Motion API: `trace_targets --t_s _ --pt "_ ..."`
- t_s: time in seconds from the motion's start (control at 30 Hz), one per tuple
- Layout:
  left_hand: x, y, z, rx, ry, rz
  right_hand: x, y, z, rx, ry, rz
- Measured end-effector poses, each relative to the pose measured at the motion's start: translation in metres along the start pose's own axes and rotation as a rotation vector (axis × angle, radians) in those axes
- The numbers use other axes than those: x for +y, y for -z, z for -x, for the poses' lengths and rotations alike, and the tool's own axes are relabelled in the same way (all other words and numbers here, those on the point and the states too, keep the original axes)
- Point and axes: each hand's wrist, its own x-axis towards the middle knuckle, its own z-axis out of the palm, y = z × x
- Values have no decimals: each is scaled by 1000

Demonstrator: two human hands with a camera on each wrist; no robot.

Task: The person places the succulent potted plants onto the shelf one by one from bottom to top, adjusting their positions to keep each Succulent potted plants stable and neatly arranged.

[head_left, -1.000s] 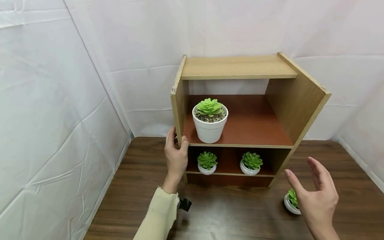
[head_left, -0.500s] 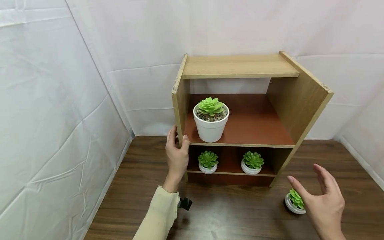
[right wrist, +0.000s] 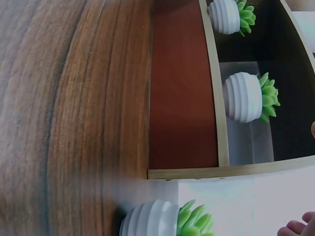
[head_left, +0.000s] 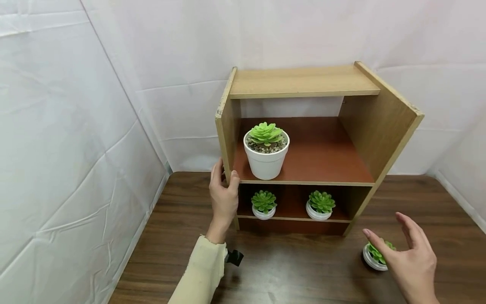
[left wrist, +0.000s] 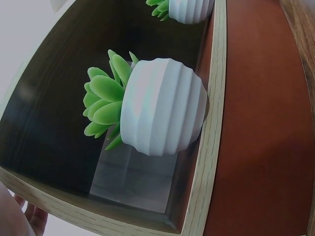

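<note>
In the head view my left hand (head_left: 224, 198) grips the left side panel of a wooden shelf unit (head_left: 303, 80), thumb at its front edge and fingers round the outside. A large succulent in a plain white pot (head_left: 266, 164) stands on the upper shelf, at the left. Two small succulents in ribbed white pots sit on the lower shelf, a left one (left wrist: 162, 108) and a right one (head_left: 320, 203). My right hand (head_left: 411, 257), thumb and fingers spread apart, hovers by another small potted succulent (right wrist: 152, 219) on the table, partly covering it in the head view.
The shelf unit stands on a dark wood-grain table (head_left: 182, 219). White cloth (head_left: 171, 50) hangs behind and at both sides. A black strap end (head_left: 234, 258) sticks out at the left wrist beside the cream sleeve (head_left: 203, 261).
My right hand has come down and slightly to the right, towards the small succulent on the table. The left hand keeps its grip on the side panel. The view has shifted a little.
</note>
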Motion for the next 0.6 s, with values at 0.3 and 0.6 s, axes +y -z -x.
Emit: trace_targets --t_s 0.3,0.6 --pt "0 0 0 0 -11 5 10 9 -2 -89 -81 100" --pt "-1 -2 0 19 -46 16 24 18 -5 -259 -109 199"
